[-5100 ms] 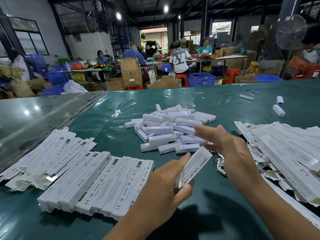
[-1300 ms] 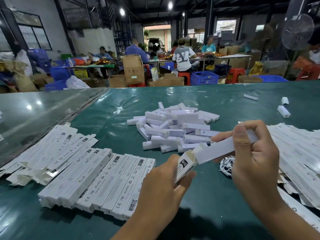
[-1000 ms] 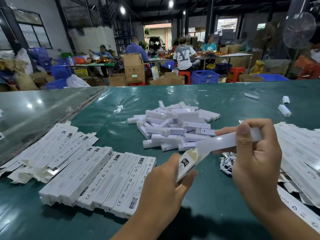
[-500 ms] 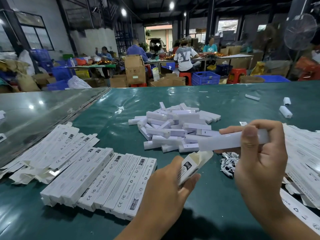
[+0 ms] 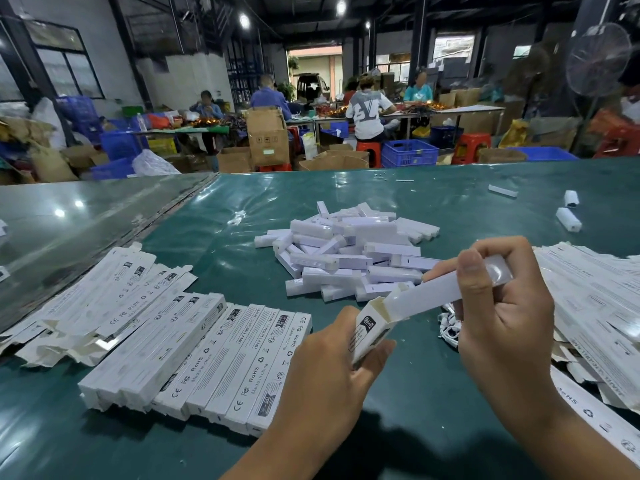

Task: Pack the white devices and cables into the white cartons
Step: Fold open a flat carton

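Your left hand (image 5: 332, 362) gripped an open carton (image 5: 372, 329). Your right hand (image 5: 502, 306) pinched a white device (image 5: 436, 294), its tip inside the carton's mouth, above the green worktop (image 5: 415, 393).

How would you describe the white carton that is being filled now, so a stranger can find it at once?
On the green table, look near the front edge, right of the neat row of closed white cartons. The carton being filled is gripped in the left hand. Unlike its neighbours it is off the table, end flaps open, with a long white device entering it.
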Demonstrator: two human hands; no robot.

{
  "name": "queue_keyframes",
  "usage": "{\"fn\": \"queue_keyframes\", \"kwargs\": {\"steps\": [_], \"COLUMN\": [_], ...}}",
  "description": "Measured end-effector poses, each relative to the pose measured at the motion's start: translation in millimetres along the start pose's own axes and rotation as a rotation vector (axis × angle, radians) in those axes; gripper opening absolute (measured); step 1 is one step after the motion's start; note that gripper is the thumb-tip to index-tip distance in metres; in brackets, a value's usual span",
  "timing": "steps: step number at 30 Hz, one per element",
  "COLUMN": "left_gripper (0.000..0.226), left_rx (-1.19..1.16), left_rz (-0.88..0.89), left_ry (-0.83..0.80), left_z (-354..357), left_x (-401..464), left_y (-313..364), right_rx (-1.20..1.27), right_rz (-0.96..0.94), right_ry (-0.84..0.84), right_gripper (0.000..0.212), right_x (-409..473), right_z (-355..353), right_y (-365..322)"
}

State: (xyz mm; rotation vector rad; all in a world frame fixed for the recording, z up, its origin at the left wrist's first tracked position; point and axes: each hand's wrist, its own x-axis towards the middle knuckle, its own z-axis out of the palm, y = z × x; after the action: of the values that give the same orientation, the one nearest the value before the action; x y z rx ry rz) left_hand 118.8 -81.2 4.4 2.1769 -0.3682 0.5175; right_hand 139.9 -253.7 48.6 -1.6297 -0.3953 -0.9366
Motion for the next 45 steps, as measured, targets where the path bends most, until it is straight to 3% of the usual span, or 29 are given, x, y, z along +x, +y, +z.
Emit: {"fn": "queue_keyframes", "kwargs": {"steps": [13,16,26,29,32,36,40,45], "left_gripper": [0.033,0.035,0.013,0.028,0.035,0.042,0.047,0.031], "left_rx": [0.165,0.156,-0.258,-0.373,-0.397,-0.435,-0.44,-0.458], "left_rz": [0.145,0.181,0.091,0.041,-0.017,-0.06,-0.117,-0.188], "left_ry": [0.005,-0.006,-0.017,0.002,0.016,0.084,0.09,0.102], "left_z": [4.0,4.5,5.1,7.7,11.3,12.5,13.1,12.6], "left_x": [-3.6,-3.3,-4.5,-4.5,-4.4,-0.8,-1.3,0.5], "left_y": [-0.3,5.1,18.1,12.3,8.7,2.8,-0.4,-2.0], "right_rx": [-0.03,-0.053,-0.112,-0.08,-0.361,-0.874,-1.018,-1.172], "right_rz": [-0.031,0.014,-0.181,-0.008,0.134,0.328,0.428,0.395], "right_ry": [0.025,-0.058,-0.505,-0.452,-0.272,-0.544,-0.752,-0.91], "right_gripper": [0.016,0.021,0.041,0.046,0.02,0.01,0.014,0.026], "right_x": [-4.0,-2.2,-4.5,3.4,23.1,34.2,29.0,26.4], "right_z": [-0.2,-0.7,3.4,0.1,-15.3,-32.4,-30.9,-34.3], "right_y": [-1.8,-0.7,-1.6,7.5,34.4,65.5,70.7,67.6]}}
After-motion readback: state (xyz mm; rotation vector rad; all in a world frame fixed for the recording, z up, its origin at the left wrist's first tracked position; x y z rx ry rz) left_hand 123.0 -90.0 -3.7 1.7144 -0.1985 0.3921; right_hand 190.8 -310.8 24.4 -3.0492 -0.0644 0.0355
